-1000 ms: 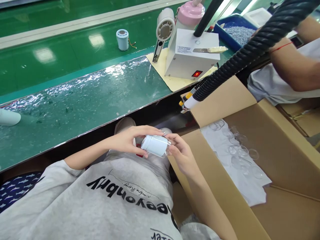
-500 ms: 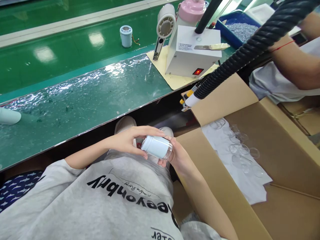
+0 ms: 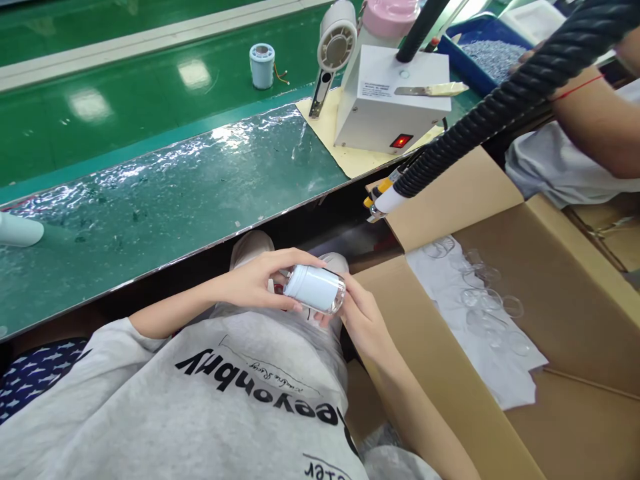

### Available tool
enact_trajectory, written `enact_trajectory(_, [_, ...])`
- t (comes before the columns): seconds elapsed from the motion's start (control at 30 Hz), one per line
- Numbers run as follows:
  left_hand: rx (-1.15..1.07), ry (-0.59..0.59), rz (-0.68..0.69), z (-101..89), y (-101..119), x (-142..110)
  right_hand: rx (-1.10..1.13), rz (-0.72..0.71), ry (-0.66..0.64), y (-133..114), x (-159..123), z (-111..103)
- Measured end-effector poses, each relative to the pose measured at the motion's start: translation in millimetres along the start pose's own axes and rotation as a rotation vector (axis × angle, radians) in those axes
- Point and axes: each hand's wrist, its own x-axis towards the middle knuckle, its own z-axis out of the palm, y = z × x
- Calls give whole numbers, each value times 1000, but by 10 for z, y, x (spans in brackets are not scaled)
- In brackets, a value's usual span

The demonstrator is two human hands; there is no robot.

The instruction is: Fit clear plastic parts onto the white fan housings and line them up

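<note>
One light-blue cylinder (image 3: 313,287) with a clear cover (image 3: 340,297), lying roughly sideways above the lap, between both hands. Left hand (image 3: 253,280): half-curled, thumb and fingers wide around the cylinder's left end, gripping it. Right hand (image 3: 361,308): part-closed at the clear-covered end, fingers partly hidden.

Right of the lap: open cardboard box (image 3: 420,347), white sheet (image 3: 480,333) inside, clear rings (image 3: 483,300) on it. Black corrugated hose (image 3: 480,127) hangs over the box, white tip (image 3: 389,200) near its flap.

Ahead, green bench (image 3: 165,200): yellow sheet (image 3: 345,160) under white unit (image 3: 393,100), red switch (image 3: 401,141) lit, blade (image 3: 430,89) on top. Handheld fan (image 3: 336,47) just left of the unit, pink-lidded bottle (image 3: 390,20) behind. Second blue cylinder (image 3: 263,67) upright farther left, wires (image 3: 281,75) out the side. Pale tube (image 3: 20,230) at left edge. Far right: blue tray (image 3: 485,53) of small bits, co-worker's arm (image 3: 590,113) beside it.
</note>
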Motion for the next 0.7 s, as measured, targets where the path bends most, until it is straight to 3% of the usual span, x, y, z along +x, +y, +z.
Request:
enact_trajectory(0.1, [-48,20,-42,23,9,-1,-277,-374,184,78,-18,-42])
enact_trajectory(0.2, [-99,25,-76,40,2,-1,-422,-726,129,126,0,-81])
enact_trajectory(0.27, [-120,13,-103,36,-5,-4,-477,-826,70,129,8,-97])
enact_trajectory(0.33, [-128,-12,-95,19,-10,-8,-423,-766,45,112,0,-103])
enact_trajectory(0.53, [-152,-90,-9,-33,-18,-20,38,-350,-27,58,-35,-94])
enact_trajectory(0.7, [-275,-112,-74,2,-73,-16,29,-262,15,51,-43,-112])
